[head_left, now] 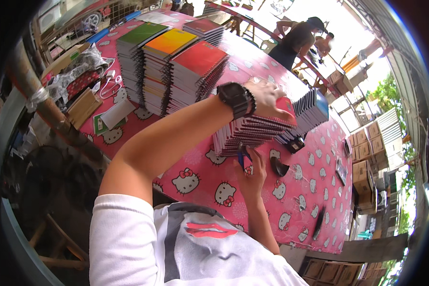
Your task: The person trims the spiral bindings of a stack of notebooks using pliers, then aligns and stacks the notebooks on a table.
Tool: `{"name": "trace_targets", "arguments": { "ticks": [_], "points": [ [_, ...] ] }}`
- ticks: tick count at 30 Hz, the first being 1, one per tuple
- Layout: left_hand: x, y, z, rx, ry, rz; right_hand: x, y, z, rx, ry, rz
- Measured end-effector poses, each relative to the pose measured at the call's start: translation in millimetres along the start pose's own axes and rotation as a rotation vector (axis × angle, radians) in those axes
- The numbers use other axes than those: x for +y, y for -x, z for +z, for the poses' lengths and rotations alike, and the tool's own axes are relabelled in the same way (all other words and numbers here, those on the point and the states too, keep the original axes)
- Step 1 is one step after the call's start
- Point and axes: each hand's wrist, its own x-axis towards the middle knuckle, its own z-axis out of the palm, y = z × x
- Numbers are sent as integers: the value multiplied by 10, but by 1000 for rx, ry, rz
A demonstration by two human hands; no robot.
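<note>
My left hand, a black watch on its wrist, lies with fingers spread on top of a stack of spiral notebooks with a red cover. The stack leans, and its black coils face me. At the near lower edge of these coils, my right hand is closed round blue-handled pliers. Their jaws are near the coils; contact is hard to make out. Right behind the red stack stands another stack of notebooks with a blue cover. A curved black object sits beside my right hand.
Tall notebook stacks with green, yellow and red covers stand at the left on the pink patterned tablecloth. A phone and a black slim object lie at the right. Cardboard boxes and another person are beyond.
</note>
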Motion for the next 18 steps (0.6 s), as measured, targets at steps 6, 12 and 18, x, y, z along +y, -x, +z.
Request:
{"name": "trace_targets", "arguments": {
  "ticks": [6, 12, 18],
  "points": [
    [33, 3, 50, -55, -111, -26, 64, -38, 66, -10, 132, -96],
    [37, -23, 90, -36, -107, -14, 141, 79, 103, -179, -744, 669],
    [-4, -6, 94, -31, -119, -22, 136, 35, 68, -207, -984, 731]
  ]
}}
